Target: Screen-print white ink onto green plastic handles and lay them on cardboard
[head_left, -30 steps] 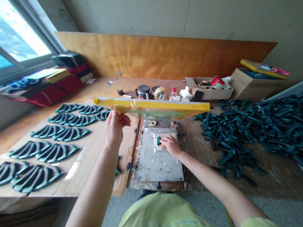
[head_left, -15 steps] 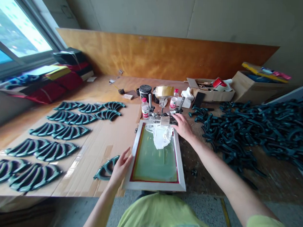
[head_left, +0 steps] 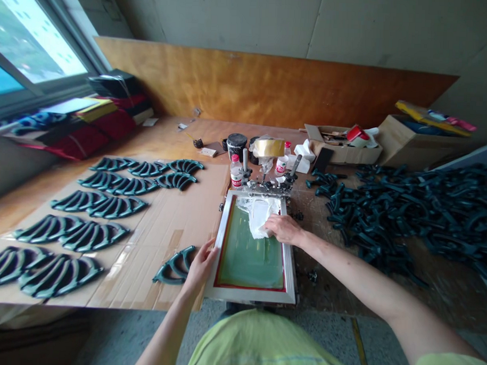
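In front of me lies a silkscreen frame point(head_left: 290, 269), a pale metal rim around green mesh, with a patch of white ink point(head_left: 246, 206) on its upper part. My right hand point(head_left: 284, 229) is closed at the right side of the ink, on what looks like a pale flat scraper point(head_left: 260, 211), partly covered by the fingers and hard to tell from the ink. My left hand point(head_left: 203, 258) grips the frame's left edge, its far fingers partly hidden. Just left of it, a dark green fan-shaped plastic part point(head_left: 172, 266) rests on the cardboard point(head_left: 145, 264).
Rows of similar ribbed parts point(head_left: 95, 236) cover the cardboard at left. A large heap of dark green parts point(head_left: 389, 219) lies at right. Behind the frame stand a clamp point(head_left: 267, 187), red-capped bottles point(head_left: 236, 174) and a black tub point(head_left: 237, 145). Cardboard boxes point(head_left: 400, 140) sit at back right.
My right hand has moved from the clamp down onto the white ink, and the clear block by the clamp has left its place. My left hand stays at the frame's left edge.
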`<state>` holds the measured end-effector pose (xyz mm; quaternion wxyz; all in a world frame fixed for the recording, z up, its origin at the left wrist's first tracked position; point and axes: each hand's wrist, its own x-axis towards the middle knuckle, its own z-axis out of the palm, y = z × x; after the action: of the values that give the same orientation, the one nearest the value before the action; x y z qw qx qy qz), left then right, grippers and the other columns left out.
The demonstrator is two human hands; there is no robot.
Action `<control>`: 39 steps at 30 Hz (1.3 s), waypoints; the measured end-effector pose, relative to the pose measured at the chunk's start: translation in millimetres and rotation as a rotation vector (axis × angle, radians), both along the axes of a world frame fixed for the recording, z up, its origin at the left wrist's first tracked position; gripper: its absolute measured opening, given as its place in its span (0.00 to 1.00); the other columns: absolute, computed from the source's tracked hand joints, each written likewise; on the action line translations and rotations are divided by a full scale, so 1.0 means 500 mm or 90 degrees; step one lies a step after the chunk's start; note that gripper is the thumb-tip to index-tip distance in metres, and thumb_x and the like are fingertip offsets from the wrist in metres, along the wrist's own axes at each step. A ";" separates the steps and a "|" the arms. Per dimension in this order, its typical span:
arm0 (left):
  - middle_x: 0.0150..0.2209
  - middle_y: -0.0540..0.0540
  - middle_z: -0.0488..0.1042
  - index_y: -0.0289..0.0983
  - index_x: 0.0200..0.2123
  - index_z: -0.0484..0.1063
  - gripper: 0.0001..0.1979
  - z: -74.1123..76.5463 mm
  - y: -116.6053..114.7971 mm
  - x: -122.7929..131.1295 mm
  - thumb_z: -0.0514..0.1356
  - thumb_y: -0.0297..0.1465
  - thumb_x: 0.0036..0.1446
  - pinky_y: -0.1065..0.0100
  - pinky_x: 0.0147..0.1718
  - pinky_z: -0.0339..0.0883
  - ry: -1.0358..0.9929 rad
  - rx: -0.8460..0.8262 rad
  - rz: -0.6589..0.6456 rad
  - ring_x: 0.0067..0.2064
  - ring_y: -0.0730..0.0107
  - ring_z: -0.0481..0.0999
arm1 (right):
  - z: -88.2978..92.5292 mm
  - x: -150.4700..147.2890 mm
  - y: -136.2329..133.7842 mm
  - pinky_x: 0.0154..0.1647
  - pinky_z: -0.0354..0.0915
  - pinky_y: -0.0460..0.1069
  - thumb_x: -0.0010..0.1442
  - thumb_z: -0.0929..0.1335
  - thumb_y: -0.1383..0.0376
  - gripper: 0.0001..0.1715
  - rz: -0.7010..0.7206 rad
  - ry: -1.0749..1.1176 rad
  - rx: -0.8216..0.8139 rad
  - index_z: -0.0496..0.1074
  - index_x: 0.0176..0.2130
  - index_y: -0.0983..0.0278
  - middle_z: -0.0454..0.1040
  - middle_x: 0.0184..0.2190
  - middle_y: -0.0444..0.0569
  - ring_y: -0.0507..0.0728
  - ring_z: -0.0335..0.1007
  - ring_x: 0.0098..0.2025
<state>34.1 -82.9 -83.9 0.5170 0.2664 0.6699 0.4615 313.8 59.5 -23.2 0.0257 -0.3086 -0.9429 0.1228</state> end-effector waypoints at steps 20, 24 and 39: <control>0.29 0.48 0.78 0.39 0.57 0.68 0.36 0.081 0.005 -0.008 0.68 0.47 0.45 0.70 0.25 0.69 -0.014 0.011 -0.059 0.27 0.66 0.76 | 0.036 -0.048 0.111 0.43 0.65 0.48 0.55 0.73 0.68 0.37 -0.219 0.103 0.047 0.63 0.61 0.55 0.72 0.45 0.48 0.56 0.71 0.41; 0.30 0.47 0.78 0.37 0.48 0.75 0.32 0.158 0.034 -0.020 0.65 0.53 0.45 0.70 0.25 0.68 -0.008 0.066 -0.073 0.29 0.65 0.76 | 0.062 -0.025 0.174 0.46 0.65 0.51 0.55 0.73 0.67 0.40 -0.311 0.126 0.133 0.60 0.64 0.57 0.69 0.50 0.53 0.60 0.70 0.46; 0.32 0.47 0.78 0.39 0.48 0.68 0.27 0.254 0.191 0.052 0.57 0.52 0.55 0.72 0.27 0.69 -0.127 0.304 0.065 0.31 0.71 0.77 | -0.130 0.025 -0.022 0.45 0.60 0.51 0.59 0.70 0.60 0.12 -0.286 0.069 0.053 0.72 0.43 0.62 0.72 0.41 0.51 0.58 0.67 0.45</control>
<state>60.3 12.5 43.3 0.4791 0.2998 0.5006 0.6557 326.6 48.5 -88.1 0.1161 -0.5023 -0.8519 0.0915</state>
